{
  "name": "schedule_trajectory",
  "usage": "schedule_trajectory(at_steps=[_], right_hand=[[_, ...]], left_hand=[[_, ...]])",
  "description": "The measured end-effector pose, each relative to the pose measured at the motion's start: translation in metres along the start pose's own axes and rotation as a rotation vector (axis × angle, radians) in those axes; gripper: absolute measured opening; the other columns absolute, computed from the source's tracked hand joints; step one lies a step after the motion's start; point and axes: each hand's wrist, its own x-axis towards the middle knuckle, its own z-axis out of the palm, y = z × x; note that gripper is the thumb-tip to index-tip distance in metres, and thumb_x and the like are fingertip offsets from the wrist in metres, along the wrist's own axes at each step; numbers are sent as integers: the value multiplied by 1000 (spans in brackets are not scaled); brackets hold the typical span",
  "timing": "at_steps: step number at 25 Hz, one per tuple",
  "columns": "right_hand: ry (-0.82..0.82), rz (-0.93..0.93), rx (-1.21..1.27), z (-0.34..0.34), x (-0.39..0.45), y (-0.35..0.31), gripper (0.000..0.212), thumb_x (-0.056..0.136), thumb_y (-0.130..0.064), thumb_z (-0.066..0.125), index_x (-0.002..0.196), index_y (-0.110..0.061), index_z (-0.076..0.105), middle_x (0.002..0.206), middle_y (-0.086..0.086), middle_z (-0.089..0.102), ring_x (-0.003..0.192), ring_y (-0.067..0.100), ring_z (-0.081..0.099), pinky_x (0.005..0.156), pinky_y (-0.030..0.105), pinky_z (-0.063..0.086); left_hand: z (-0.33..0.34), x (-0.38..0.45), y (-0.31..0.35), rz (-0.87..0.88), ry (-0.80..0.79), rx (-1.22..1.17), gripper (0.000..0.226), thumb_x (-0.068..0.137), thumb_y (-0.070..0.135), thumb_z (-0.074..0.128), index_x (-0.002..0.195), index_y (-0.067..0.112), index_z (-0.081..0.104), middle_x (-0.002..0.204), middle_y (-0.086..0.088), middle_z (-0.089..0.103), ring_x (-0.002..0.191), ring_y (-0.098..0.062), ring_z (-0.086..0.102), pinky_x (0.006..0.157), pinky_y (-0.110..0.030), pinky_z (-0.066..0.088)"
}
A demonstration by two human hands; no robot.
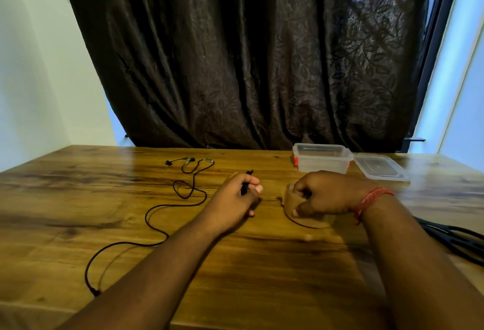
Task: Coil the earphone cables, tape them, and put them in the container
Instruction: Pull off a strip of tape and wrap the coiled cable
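Black earphone cable (146, 221) on honey-brown, dark-grained table (78, 185); brownish translucent tape roll (306, 211); clear container (322, 160) with red clips; red thread bracelet (372, 200); dark brown leaf-patterned curtain (248, 54).

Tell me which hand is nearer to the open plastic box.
Right. The right hand grips the tape roll just in front of the box; the left hand, pinching the cable's end, sits farther left.
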Motion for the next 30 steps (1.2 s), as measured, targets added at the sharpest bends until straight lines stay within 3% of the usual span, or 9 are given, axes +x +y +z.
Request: schedule_trajectory(at_steps=[4,8,13,16,21,23,27,30], right_hand=[[172,-135,118,3,6,-18,18,85,-41,69,73,-30,61,70,-6,62,68,10,60,64,33,48],[213,-154,184,9,8,-27,13,86,-40,67,85,-28,67,77,-4,68,70,9,63,65,33,51],[246,-133,189,14,12,-28,13,86,-38,66,86,-25,68,73,-4,65,65,7,58,59,28,45],[278,-127,201,16,14,-28,6,86,-32,65,89,-27,68,73,-11,62,68,4,57,57,21,41],[387,-130,274,20,16,-29,21,87,-32,66,107,-31,65,86,-15,64,76,-2,58,63,16,43],[438,-152,335,21,15,-30,20,87,-35,68,107,-31,63,84,-14,63,71,-3,57,58,11,41],[486,-192,399,22,14,-34,16,89,-37,66,103,-29,63,80,-5,66,74,3,57,59,14,42],[503,-195,390,23,15,-34,15,90,-38,64,101,-28,63,81,-6,66,77,3,57,60,14,42]], left_hand=[[2,3,-3,91,14,200,24,96,34,57,116,21,59,113,7,53,91,-4,57,72,-20,45],[-2,6,-7,101,48,211,16,96,34,56,109,24,61,110,12,54,95,-6,56,77,-27,49],[-4,7,-8,144,91,205,8,95,31,60,97,24,64,101,11,61,88,-6,56,69,-25,42],[-6,7,-7,111,99,148,10,96,29,59,97,21,65,98,9,64,81,-4,56,65,-24,40],[-7,7,-4,3,118,9,13,98,32,54,96,24,64,79,5,62,68,-12,54,60,-29,42],[-7,7,-3,-48,118,-64,14,99,32,52,95,25,64,73,0,59,64,-16,52,55,-29,40],[-6,11,-6,-115,99,-232,19,99,32,49,85,29,62,63,0,53,55,-16,47,52,-29,35],[-6,12,-7,-109,93,-229,21,100,31,49,84,27,60,61,1,50,52,-16,44,51,-27,34]])
